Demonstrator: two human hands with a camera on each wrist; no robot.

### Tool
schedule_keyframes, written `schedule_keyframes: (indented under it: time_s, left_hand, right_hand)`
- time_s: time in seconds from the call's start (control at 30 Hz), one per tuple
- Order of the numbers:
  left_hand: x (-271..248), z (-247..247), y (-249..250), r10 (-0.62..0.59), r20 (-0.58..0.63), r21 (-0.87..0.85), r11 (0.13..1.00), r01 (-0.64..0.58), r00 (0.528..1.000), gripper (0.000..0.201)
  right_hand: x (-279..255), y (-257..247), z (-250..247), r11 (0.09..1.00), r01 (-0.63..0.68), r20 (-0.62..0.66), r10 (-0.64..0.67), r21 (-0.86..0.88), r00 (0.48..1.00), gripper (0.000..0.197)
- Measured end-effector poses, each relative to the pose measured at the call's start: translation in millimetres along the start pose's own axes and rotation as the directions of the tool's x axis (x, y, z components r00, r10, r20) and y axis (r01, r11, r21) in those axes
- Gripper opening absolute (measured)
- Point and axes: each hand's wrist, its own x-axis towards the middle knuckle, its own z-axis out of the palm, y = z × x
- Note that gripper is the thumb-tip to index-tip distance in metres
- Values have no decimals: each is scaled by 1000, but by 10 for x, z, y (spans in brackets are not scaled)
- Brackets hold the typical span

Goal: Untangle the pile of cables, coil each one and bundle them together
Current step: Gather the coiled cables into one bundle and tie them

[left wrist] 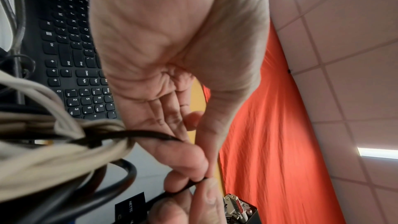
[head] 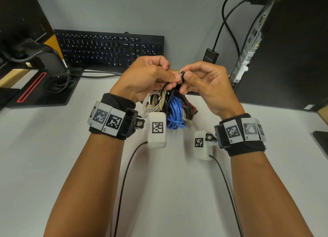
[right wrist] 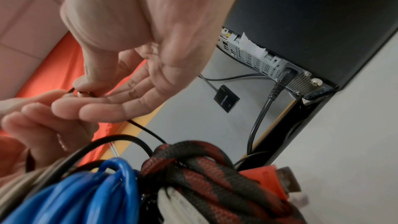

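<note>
Our left hand (head: 147,77) and right hand (head: 204,84) meet above the table (head: 168,183), fingertips almost touching. Both pinch the same thin black cable (left wrist: 183,186): the left between thumb and forefinger, the right between thumb and curled fingers at its small dark end. From our fingers this cable drops into the bundle of cables (head: 168,109), which hangs just below and between our hands, close to the wrists. In it we see white coils (head: 152,103) on the left, a blue cable (head: 174,116) in the middle and a red-and-black braided cable (right wrist: 204,173) on the right. Beyond our hands lies a black keyboard (head: 110,48); a black computer tower (head: 287,59) stands to the right.
</note>
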Motion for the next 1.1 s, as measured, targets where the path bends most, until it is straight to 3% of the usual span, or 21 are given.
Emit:
schedule_keyframes:
  time_s: [0.37,0.53,0.73,0.97,1.1]
  left_hand:
    - [7,-27,-13,-26,-37,-19,1000,25,999,35]
    - [-10,-20,-31,35,-69,73,997,-30,997,27]
    - [-3,0,-43,136,-105,181,977,-116,985,31]
    - [-49,-17,-57,233,-20,322,922,-214,972,41]
    - [-108,5,-126,305,-81,366,895,-257,949,34]
  right_hand:
    - [1,-69,-5,995,-2,-7,1,-102,1000,15]
    - [9,-94,-14,991,-15,-33,10,-134,999,16]
    - [-4,-63,-17,997,-68,-92,65,-29,994,13]
    - [-1,-87,-13,984,-178,5,178,-17,984,9]
    - [29,-172,78,970,-240,-76,237,-33,968,6]
